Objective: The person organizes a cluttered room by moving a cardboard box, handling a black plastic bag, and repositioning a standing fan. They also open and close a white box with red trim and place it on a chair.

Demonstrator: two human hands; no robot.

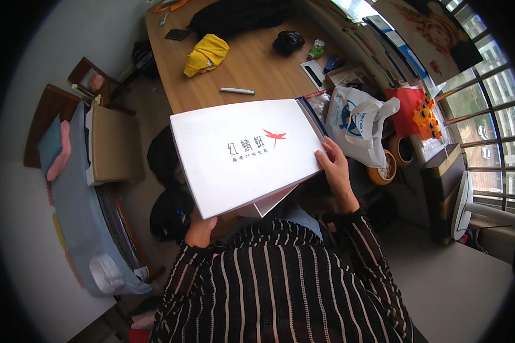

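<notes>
A white cardboard shoebox lid, printed with writing and a red dragonfly, is held up in front of me and tilted. My right hand grips its right edge, with the thumb on top. At the near left corner my left hand holds it from below, its fingers mostly hidden. Under the lid's near edge shows part of an open white box; how the two touch cannot be told. Beyond the lid, a capped marker lies on the wooden desk.
On the desk lie a yellow cloth bundle, a black plastic bundle and a green-capped bottle. A white plastic bag stands at the right beside woven baskets. Black bags sit low at the left, near a cardboard box.
</notes>
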